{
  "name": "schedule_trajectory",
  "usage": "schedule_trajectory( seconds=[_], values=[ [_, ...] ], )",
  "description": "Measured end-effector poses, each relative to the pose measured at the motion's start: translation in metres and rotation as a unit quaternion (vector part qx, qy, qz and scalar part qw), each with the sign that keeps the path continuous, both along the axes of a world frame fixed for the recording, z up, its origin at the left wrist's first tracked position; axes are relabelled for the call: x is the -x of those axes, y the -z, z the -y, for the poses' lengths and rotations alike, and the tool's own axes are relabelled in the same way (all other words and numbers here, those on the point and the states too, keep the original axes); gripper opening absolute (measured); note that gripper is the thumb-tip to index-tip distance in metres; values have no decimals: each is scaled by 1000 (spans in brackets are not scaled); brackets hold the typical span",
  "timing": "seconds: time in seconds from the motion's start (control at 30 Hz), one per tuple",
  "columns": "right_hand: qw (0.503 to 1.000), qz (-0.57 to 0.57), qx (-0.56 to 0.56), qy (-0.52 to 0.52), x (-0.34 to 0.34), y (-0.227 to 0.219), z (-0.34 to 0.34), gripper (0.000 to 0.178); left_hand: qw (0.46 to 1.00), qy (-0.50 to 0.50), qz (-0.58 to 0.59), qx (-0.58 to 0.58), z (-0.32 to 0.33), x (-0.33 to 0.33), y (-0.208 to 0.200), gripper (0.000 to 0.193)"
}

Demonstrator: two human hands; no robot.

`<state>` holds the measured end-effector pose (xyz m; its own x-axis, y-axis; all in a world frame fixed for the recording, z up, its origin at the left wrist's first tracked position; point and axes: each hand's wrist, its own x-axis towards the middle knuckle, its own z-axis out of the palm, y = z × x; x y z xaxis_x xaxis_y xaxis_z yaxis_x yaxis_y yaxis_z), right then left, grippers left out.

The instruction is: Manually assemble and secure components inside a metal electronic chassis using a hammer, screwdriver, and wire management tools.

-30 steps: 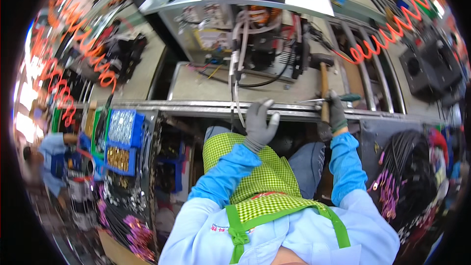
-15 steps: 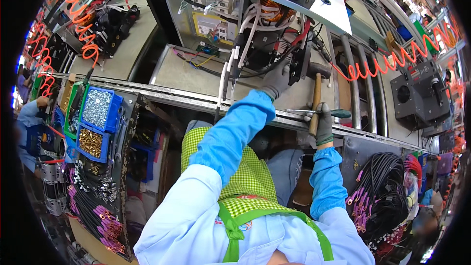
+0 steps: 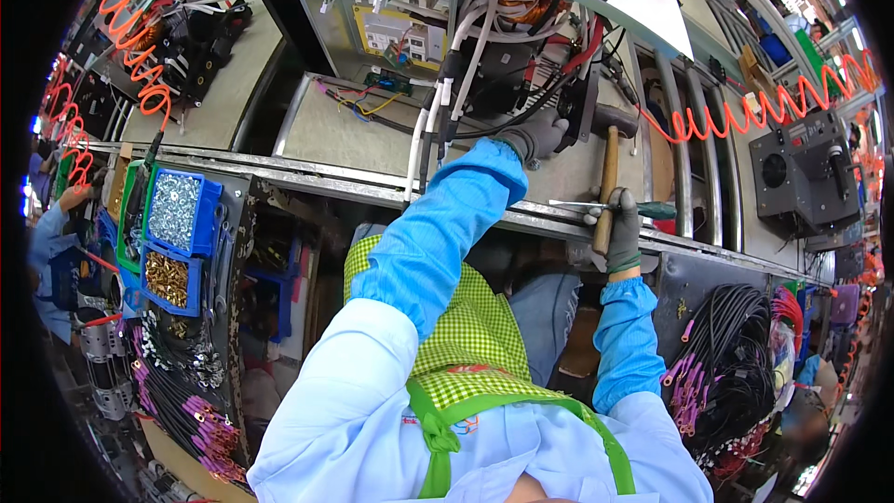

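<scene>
In a grey glove, my right hand point(image 3: 623, 235) is closed around the wooden handle of a hammer point(image 3: 608, 172), whose dark head lies toward the cabinet unit. The same hand also holds a screwdriver point(image 3: 657, 210) crosswise, its green handle pointing right and its metal shaft left. My left hand point(image 3: 537, 139), gloved too, has its fingers curled beside a black metal plate point(image 3: 582, 107) at the unit's front. Whatever those fingers grip is hidden. White and black cables point(image 3: 438, 126) hang just left of that hand, and a copper coil point(image 3: 519, 2) sits above it.
Blue bins hold silver fasteners point(image 3: 176, 208) and brass ones point(image 3: 168, 278) at left. Cable bundles with purple ends lie at both sides. Metal rollers point(image 3: 691, 149), a coiled orange hose point(image 3: 736, 116) and a black box-shaped device point(image 3: 803, 177) are on the right. A metal rail point(image 3: 326, 179) edges the bench.
The view has shifted slightly. My left hand has turned flatter beside the black plate, its fingers now pointing more to the right. My right hand keeps its hold on the hammer and screwdriver.
</scene>
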<state>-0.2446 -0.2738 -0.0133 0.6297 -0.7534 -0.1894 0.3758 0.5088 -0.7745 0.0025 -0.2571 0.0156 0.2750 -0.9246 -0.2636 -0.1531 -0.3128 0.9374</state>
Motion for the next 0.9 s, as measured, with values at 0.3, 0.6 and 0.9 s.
schedule_trajectory(
  seconds=[0.3, 0.6, 0.9],
  values=[
    [999, 39, -20, -25, 1, 2, 1, 29, 992, 75, 103, 6, 10, -10, 10, 41],
    [998, 49, -13, -40, 3, 4, 1, 27, 973, 145, 174, -35, 26, -18, 12, 40],
    [997, 59, -19, -46, 4, 8, 6, 26, 978, 110, 170, 38, 19, -16, 18, 47]
  ],
)
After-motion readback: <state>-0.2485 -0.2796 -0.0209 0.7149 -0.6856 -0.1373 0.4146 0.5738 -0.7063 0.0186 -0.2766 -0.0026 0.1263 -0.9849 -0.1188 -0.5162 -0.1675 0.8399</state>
